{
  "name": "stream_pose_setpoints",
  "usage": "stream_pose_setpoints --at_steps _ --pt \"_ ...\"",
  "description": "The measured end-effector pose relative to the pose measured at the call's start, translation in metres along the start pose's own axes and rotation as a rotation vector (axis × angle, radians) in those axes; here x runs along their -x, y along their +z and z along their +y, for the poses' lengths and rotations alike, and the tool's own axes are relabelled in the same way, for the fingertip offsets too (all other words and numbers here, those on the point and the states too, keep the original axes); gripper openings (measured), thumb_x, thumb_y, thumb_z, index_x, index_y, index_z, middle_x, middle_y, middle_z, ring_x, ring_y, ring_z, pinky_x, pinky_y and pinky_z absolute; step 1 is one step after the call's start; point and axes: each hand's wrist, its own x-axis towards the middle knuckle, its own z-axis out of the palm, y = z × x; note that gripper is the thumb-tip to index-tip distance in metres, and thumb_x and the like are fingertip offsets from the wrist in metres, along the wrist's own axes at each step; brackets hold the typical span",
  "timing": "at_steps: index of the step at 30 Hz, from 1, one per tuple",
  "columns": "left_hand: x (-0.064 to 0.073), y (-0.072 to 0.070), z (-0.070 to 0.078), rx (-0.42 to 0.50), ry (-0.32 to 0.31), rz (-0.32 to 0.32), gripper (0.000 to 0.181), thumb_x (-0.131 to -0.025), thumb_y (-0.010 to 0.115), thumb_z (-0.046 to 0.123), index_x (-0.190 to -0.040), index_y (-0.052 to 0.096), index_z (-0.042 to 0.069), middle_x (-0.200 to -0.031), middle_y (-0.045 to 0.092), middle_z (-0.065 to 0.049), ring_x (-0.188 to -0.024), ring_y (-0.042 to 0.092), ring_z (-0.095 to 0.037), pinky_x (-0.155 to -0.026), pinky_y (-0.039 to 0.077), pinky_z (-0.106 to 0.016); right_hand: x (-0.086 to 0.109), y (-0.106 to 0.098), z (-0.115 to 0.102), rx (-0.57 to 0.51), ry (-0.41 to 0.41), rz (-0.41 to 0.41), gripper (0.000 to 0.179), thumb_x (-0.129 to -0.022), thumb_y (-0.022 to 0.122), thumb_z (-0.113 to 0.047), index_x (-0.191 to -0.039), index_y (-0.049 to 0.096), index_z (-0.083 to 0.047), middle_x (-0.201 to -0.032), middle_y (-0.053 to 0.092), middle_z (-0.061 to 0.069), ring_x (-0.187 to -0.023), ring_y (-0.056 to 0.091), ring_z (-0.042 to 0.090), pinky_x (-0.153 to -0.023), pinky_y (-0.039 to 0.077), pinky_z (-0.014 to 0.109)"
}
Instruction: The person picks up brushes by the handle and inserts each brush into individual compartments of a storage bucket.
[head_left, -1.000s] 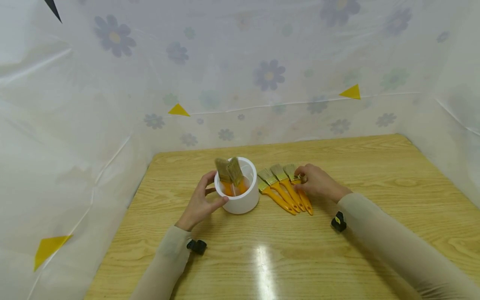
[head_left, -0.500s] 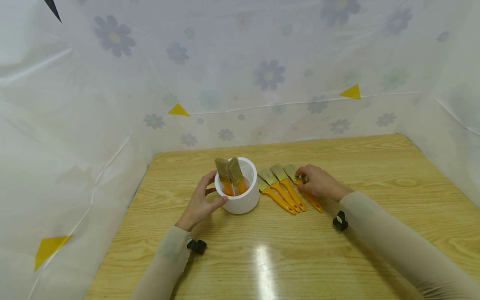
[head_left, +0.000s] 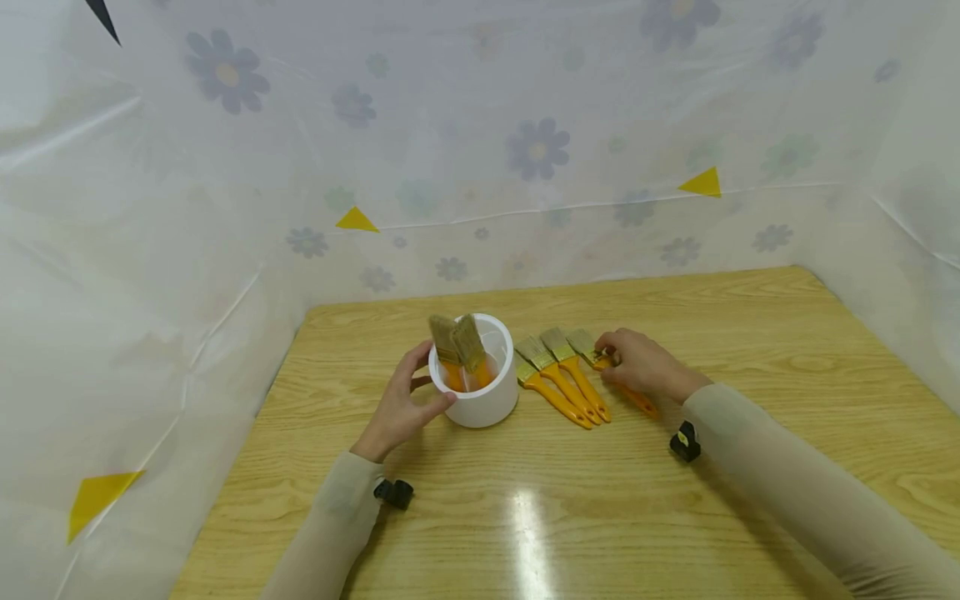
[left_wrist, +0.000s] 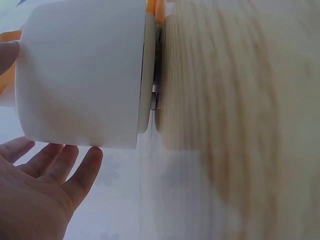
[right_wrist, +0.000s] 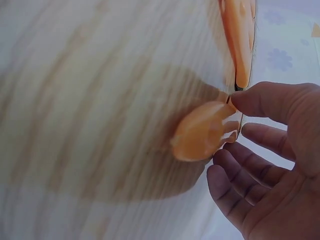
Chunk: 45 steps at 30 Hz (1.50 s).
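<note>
My left hand (head_left: 401,408) holds a white round cup (head_left: 486,412) standing on the table, thumb on the near rim and fingers around its left side. Two paintbrushes (head_left: 470,346) lean in the cup, bristles up. To the right, my right hand (head_left: 643,367) pinches the rightmost loose paintbrush (head_left: 581,343) near its ferrule; the bristles point back and left. Its orange handle (right_wrist: 200,132) angles toward the camera in the right wrist view. Three more paintbrushes (head_left: 551,402) with yellow-orange handles lie fanned between the cup and my right hand.
The wood-grain table (head_left: 450,517) bears everything. A pale flower-printed plastic sheet (head_left: 450,150) rises behind its back edge, with similar sheeting at both sides. Yellow triangular pieces (head_left: 701,183) are on the sheeting. A black device (head_left: 685,442) sits at my right wrist.
My right hand has shifted slightly right, and the held paintbrush's handle end has swung right, away from the other loose brushes. My left hand and the cup stay in place.
</note>
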Motion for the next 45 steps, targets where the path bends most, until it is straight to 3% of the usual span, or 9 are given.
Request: stream_pose_setpoints --at_steps 6,21,32,45 --pt "-0.0006 0.0003 -0.0001 -0.004 -0.003 0.007 0.079 -0.082 0.075 0.007 -0.146 0.029 0.001 -0.144 0.036 -0.019 -0.13 0.038 -0.038 -0.098 0.04 -0.06 -0.0026 0.0021 0.0007 0.017 -0.002 -0.003 0.042 -0.087 0.071 -0.018 -0.123 0.058 -0.001 -0.107 0.059 0.012 -0.091 0.057 0.024 -0.076 0.05 0.044" --pt "-0.0011 0.0006 -0.0017 -0.009 0.0 0.006 0.077 -0.082 0.075 0.005 -0.145 0.03 0.002 -0.143 0.037 -0.018 -0.13 0.039 -0.036 -0.099 0.04 -0.057 0.0015 -0.0017 0.0038 0.037 0.0 0.009 0.039 -0.086 0.069 -0.011 -0.122 0.058 -0.001 -0.107 0.06 0.013 -0.093 0.057 0.026 -0.077 0.05 0.045" --pt "-0.0013 0.0004 -0.0025 -0.008 0.012 0.003 0.078 -0.083 0.074 0.005 -0.146 0.03 0.002 -0.145 0.036 -0.018 -0.13 0.038 -0.037 -0.099 0.04 -0.058 -0.0022 -0.0007 0.0015 0.06 0.02 0.014 0.051 -0.087 0.072 -0.03 -0.126 0.055 -0.002 -0.11 0.061 0.013 -0.096 0.058 0.027 -0.08 0.049 0.047" --pt "-0.0014 0.0005 -0.0021 -0.01 0.0 0.005 0.078 -0.083 0.074 0.005 -0.147 0.03 0.002 -0.145 0.036 -0.018 -0.13 0.038 -0.037 -0.099 0.04 -0.058 -0.0043 -0.0007 0.0042 0.118 0.008 0.014 0.038 -0.087 0.07 -0.02 -0.119 0.059 -0.003 -0.108 0.061 0.012 -0.095 0.058 0.027 -0.08 0.049 0.047"
